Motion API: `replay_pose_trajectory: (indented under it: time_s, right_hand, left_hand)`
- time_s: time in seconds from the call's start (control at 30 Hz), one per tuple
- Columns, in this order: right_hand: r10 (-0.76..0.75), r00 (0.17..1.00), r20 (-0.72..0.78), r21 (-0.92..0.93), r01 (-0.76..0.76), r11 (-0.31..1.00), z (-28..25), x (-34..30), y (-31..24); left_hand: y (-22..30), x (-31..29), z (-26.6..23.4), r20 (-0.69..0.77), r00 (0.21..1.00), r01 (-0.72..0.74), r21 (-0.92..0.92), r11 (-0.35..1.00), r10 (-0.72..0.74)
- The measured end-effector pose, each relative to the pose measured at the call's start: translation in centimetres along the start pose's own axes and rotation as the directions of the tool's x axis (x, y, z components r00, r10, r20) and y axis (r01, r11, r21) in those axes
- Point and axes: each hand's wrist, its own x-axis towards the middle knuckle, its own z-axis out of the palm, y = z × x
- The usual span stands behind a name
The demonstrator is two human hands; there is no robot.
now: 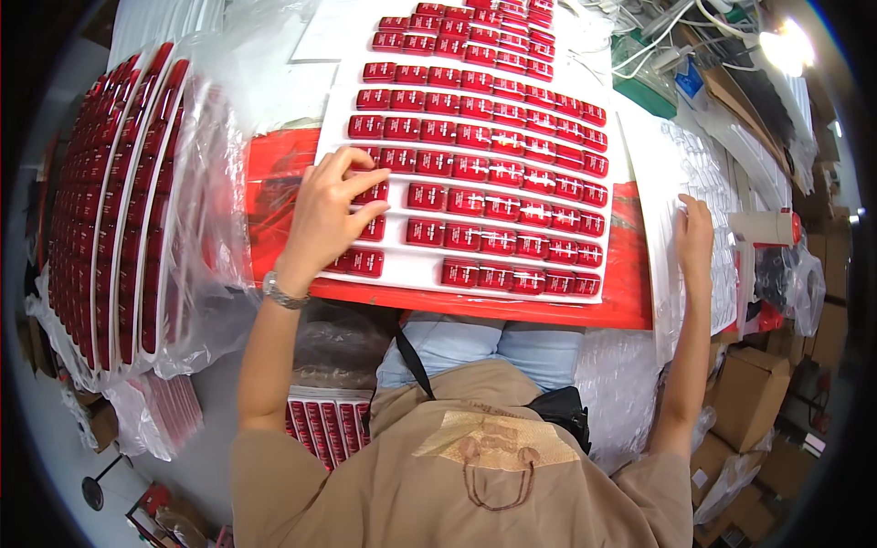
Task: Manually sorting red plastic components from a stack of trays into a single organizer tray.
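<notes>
A white tray (402, 274) lies before me, with rows of small glossy red rectangular pieces (470, 168) bearing white print. At its left side, my left hand (331, 212) reaches over the rows, thumb and index finger closed around one small red piece (373, 194). Gaps show between the pieces in the nearer rows. On the right, my right hand (694, 228) rests at a white sheet covered with clear glossy pieces (699, 173). Its fingers are drawn together and point down; what lies between them is hidden.
Upright trays of red pieces (119, 210) in clear plastic wrap stand at the left. A red surface (283, 173) lies under the tray. Cables (658, 46) tangle at the far right, and cardboard boxes (749, 393) stack at the lower right. Another tray (329, 429) sits below the table edge.
</notes>
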Motion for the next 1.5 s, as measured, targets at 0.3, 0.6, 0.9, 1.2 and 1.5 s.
replay_pose_trajectory:
  time_s: [0.3, 0.6, 0.9, 1.2, 1.5]
  right_hand:
    - [0.113, 0.957, 0.268, 0.91, -0.29, 0.295, -4.0, 2.8, -15.6]
    - [-0.325, 0.849, 0.417, 0.904, -0.352, 0.241, -1.2, 2.0, -27.5]
    - [0.292, 0.957, -0.006, -0.175, -0.288, 0.941, 1.1, 4.2, -0.1]
    - [-0.096, 0.981, 0.169, -0.071, 0.109, 0.991, 1.3, 5.5, 6.4]
    - [0.265, 0.964, -0.03, 0.667, -0.178, 0.723, -1.3, 6.6, 0.9]
  left_hand:
    - [1.1, -0.5, 0.5, 0.078, 0.992, 0.124, -0.535, 0.836, -0.097]
    - [4.4, -0.5, 1.0, 0.003, 0.987, -0.138, -0.484, 0.864, 0.16]
    - [1.2, 1.3, 0.6, 0.128, 0.97, -0.221, 0.132, 0.966, 0.204]
    - [0.4, 0.7, 0.4, 0.152, 0.965, -0.232, 0.114, 0.966, 0.214]
    - [-3.0, -1.1, -2.7, 0.037, 0.997, -0.069, 0.081, 0.994, 0.066]
